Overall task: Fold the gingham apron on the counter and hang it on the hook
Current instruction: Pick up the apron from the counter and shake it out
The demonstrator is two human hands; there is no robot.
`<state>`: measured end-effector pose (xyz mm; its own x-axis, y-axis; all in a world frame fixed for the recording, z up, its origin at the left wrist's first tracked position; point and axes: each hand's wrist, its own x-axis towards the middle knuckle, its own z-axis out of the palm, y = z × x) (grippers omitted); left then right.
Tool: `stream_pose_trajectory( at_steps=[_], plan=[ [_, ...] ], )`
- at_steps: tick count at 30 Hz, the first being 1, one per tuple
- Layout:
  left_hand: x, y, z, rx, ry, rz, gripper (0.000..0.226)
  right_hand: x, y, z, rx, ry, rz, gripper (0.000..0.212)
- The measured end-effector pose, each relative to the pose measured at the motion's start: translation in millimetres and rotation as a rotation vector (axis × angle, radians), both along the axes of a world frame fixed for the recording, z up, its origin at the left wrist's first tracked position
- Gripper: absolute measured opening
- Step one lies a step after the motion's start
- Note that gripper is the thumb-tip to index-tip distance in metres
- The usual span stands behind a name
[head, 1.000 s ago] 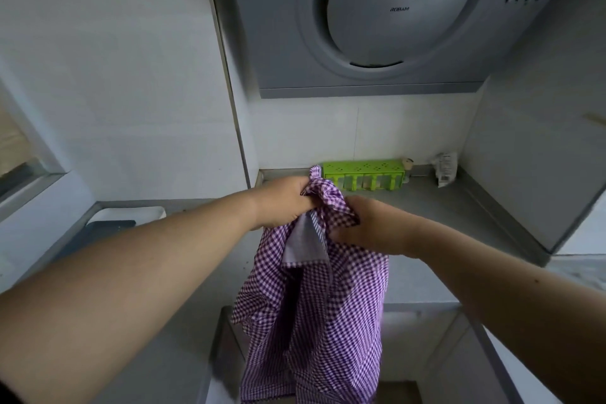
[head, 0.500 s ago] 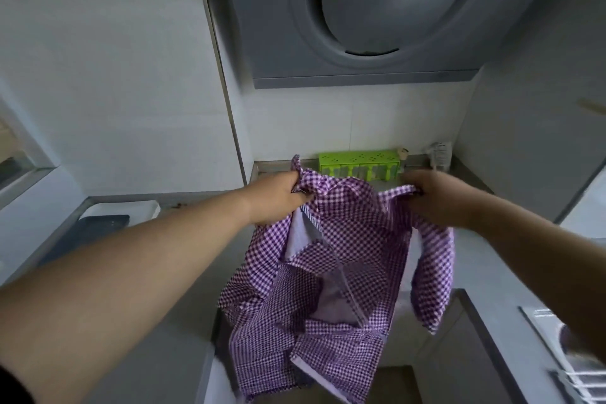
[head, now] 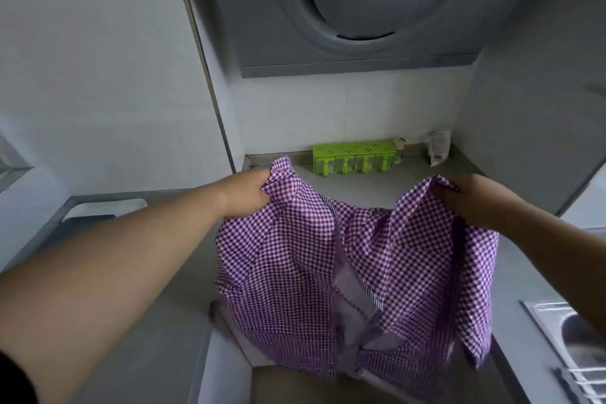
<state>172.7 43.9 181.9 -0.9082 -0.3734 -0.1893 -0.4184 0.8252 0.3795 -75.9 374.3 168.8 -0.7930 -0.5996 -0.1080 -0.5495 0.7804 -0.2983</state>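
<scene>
The left hand (head: 247, 193) is clenched round a bunched top corner of the apron (head: 354, 259), its fingers curled into the purple gingham so that a small peak of cloth stands above the knuckles. The right hand (head: 469, 200) grips the opposite top corner the same way, fingers closed on a fold of fabric. The two hands are held well apart at about the same height, both arms stretched forward.

Between them the apron's upper edge sags in a shallow dip, and the cloth hangs spread in front of the person, above the grey tabletop (head: 157, 321), its lower part blurred. A paler strip runs down the middle of the cloth.

Behind the hands, a green rack (head: 355, 156) stands on the tabletop against the back wall, with a small white packet (head: 437, 151) near it in the corner. A grey hood (head: 360, 6) is mounted above. A steel sink (head: 577, 348) shows at the lower right edge.
</scene>
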Motion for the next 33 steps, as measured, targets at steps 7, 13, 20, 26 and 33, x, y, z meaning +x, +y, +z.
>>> stream_pose_trajectory(
  at_steps=[7, 13, 20, 26, 33],
  plan=[
    [-76.1, -40.6, -20.8, -0.026, 0.087, 0.099, 0.039, -86.7, -37.3, -13.8, -0.158, -0.120, -0.035, 0.034],
    [-168.0, -85.6, -44.1, -0.026, 0.067, 0.198, 0.041, -204.6, -94.0, -50.2, -0.141, -0.100, -0.090, 0.048],
    [-255.4, -117.9, -89.2, -0.033, 0.063, 0.283, 0.046, -318.9, -146.6, -125.3, 0.051, 0.082, -0.104, 0.075],
    [-286.2, -117.9, -118.7, -0.088, 0.031, 0.423, 0.052, -354.4, -168.2, -178.7, 0.232, 0.065, -0.100, 0.065],
    [-280.4, -101.1, -181.6, -0.347, 0.018, 0.200, 0.044, -373.9, -179.8, -229.3, 0.275, 0.050, -0.105, 0.048]
  ],
)
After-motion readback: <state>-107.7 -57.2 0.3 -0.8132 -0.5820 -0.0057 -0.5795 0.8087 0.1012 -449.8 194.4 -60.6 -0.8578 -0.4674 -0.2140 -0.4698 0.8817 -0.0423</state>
